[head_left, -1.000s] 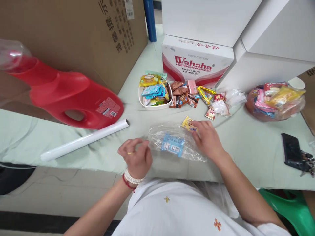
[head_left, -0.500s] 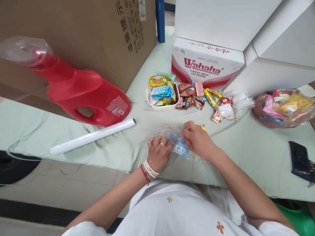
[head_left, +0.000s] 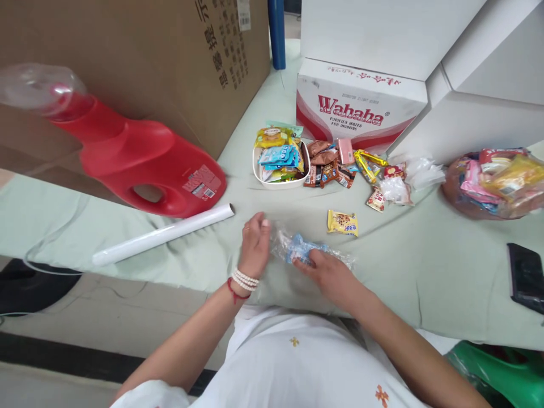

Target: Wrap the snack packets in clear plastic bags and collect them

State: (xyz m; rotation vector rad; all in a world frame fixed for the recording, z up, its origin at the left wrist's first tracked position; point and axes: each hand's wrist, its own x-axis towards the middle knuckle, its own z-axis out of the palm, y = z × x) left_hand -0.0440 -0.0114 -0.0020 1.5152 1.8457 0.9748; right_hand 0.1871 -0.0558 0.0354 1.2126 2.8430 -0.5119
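My left hand point(head_left: 255, 245), with a white beaded bracelet and a red cord at the wrist, pinches the left end of a clear plastic bag point(head_left: 279, 241). A small blue packet point(head_left: 301, 245) lies inside or under the crinkled plastic; I cannot tell which. The curled fingers of my right hand point(head_left: 330, 273) grip the packet's lower right side through or over the film. Just beyond my right hand a yellow cookie packet point(head_left: 342, 222) rests flat on the cloth. Farther back stands a white square tub point(head_left: 281, 184) filled with snack packets.
Brown snack packets point(head_left: 327, 164), yellow sticks and small clear bags lie right of the tub, before a Wahaha carton point(head_left: 357, 107). A filled bowl point(head_left: 461, 198) and black phone point(head_left: 526, 275) are at right. Left are a red jug point(head_left: 157, 164) and white roll point(head_left: 170, 233).
My left hand has shifted left, drawing the bag's end out. My right hand has come down onto the blue packet, and the yellow cookie packet now shows fully.
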